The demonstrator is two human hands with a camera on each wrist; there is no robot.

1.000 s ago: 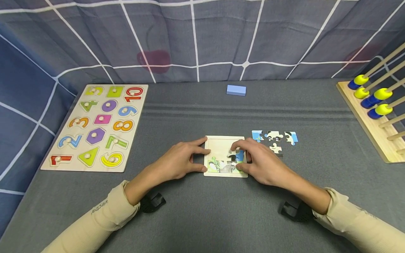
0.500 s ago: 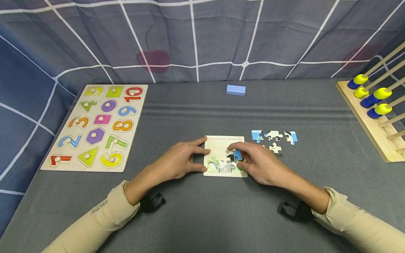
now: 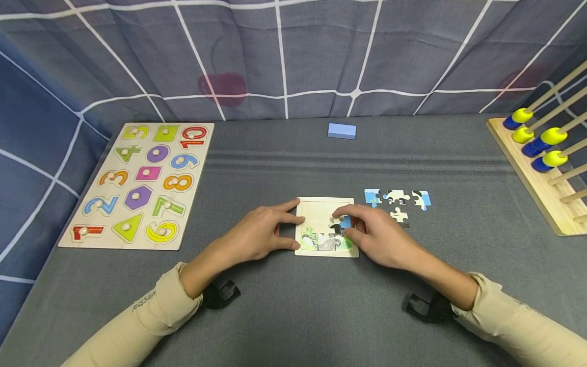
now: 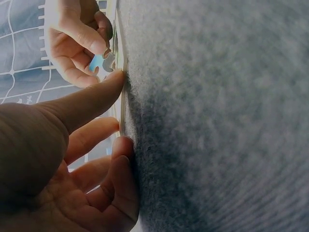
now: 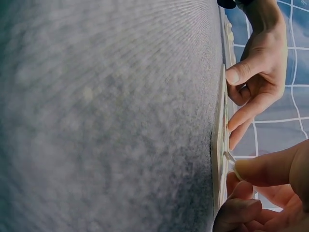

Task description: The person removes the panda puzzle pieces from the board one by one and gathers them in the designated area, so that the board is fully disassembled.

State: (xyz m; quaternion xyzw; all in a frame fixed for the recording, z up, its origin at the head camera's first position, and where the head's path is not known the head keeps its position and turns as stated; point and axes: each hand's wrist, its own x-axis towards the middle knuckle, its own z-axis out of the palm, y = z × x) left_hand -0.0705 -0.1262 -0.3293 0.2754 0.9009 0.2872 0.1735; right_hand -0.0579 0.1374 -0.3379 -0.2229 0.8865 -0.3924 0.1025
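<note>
A small square wooden jigsaw board [image 3: 316, 210] lies in the middle of the table, with joined pieces [image 3: 326, 242] along its near side. My right hand [image 3: 384, 235] pinches a blue, black and white puzzle piece [image 3: 346, 222] between thumb and fingers over the board's right half. That piece [image 5: 230, 157] is tilted up from the board in the right wrist view. At the board's left edge, my left hand [image 3: 257, 232] rests with thumb and fingers spread, fingertips touching the rim. Several loose puzzle pieces [image 3: 397, 197] with panda parts lie just beyond my right hand.
A wooden number and shape board [image 3: 149, 173] with knobbed pieces lies at the left. A blue block [image 3: 342, 131] sits at the back, before a dark checked curtain [image 3: 321, 56]. On the right stands a wooden peg stand [image 3: 541, 188] with yellow and blue beads.
My right thumb and fingers have shifted slightly on the puzzle piece, the thumb moving up off the near row. My left hand has stayed at the board's edge.
</note>
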